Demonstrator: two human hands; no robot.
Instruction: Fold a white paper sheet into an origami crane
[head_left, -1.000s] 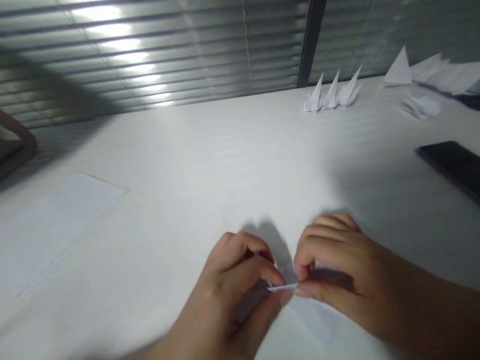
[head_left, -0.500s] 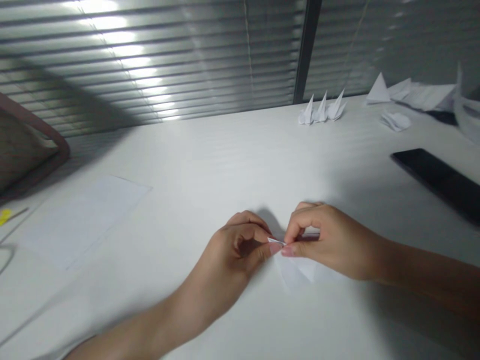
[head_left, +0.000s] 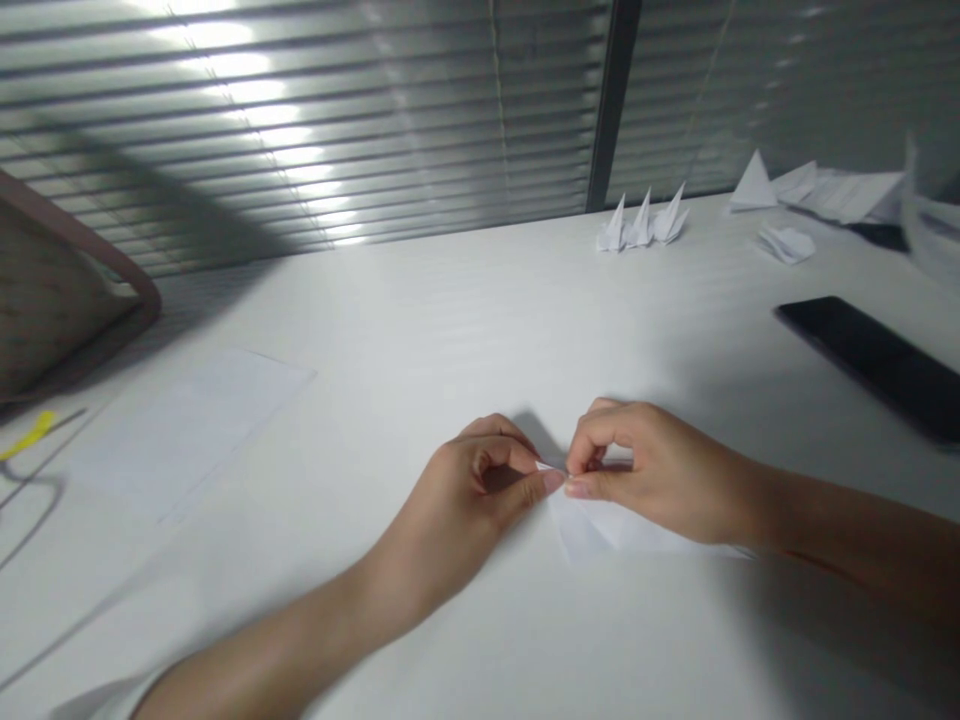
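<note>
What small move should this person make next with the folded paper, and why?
Probably press the fold firm between the fingertips: the left hand and right hand pinch the narrow tip of the folded paper, while its wider part lies loose on the table.

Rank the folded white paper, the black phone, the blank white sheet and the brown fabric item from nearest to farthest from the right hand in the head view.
From the right hand:
1. folded white paper: pinched at the fingers, centre.
2. black phone: on the table, right.
3. blank white sheet: on the table, left.
4. brown fabric item: far left edge.
</note>
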